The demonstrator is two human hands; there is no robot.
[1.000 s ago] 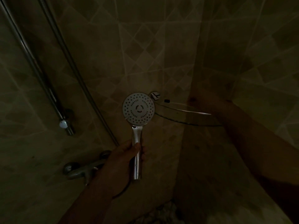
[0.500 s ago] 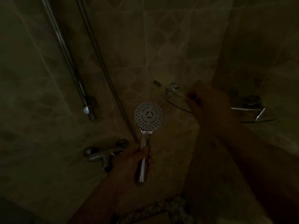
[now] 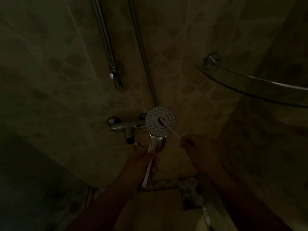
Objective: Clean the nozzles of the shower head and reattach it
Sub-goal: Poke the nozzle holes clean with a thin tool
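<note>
The room is very dim. A round white shower head (image 3: 156,125) with a chrome handle faces me in the middle of the head view. My left hand (image 3: 141,165) is wrapped around that handle, holding it upright. My right hand (image 3: 198,145) pinches the end of a thin pale stick (image 3: 171,130), which looks like a cotton swab. The stick's far tip rests at the centre of the nozzle face. The hose end of the handle is hidden behind my left hand.
A chrome mixer tap (image 3: 123,127) sits on the tiled wall just left of the shower head. A slide rail (image 3: 106,44) and a hose (image 3: 141,47) run up the wall. A glass corner shelf (image 3: 250,82) juts out at upper right.
My right hand left the corner shelf and came down holding the thin stick, whose tip now touches the nozzle face. The view tilted down, so the tap sits behind the shower head.
</note>
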